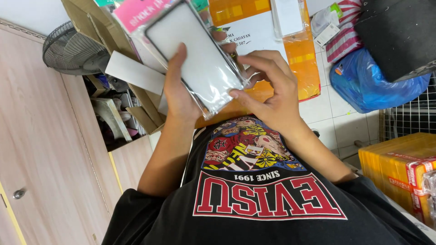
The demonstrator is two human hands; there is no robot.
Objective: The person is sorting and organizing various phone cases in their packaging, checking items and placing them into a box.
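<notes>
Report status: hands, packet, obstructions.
Left hand grips clear-wrapped white packet from beneath. Right hand pinches its lower edge. Nothing between hands and packet.

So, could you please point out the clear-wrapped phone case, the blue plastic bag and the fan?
phone case (195,56), head view, middle of its white back
blue plastic bag (370,86), head view, its bulging front
fan (70,50), head view, its wire grille

Cardboard box (97,27) crowds left; floor tiles (338,120) seemingly open right.

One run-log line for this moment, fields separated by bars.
left hand: holds clear sleeve from behind | right hand: fingertips on sleeve's lower corner | sleeve: flat white panel with black rim inside | behind: orange mailer
</notes>
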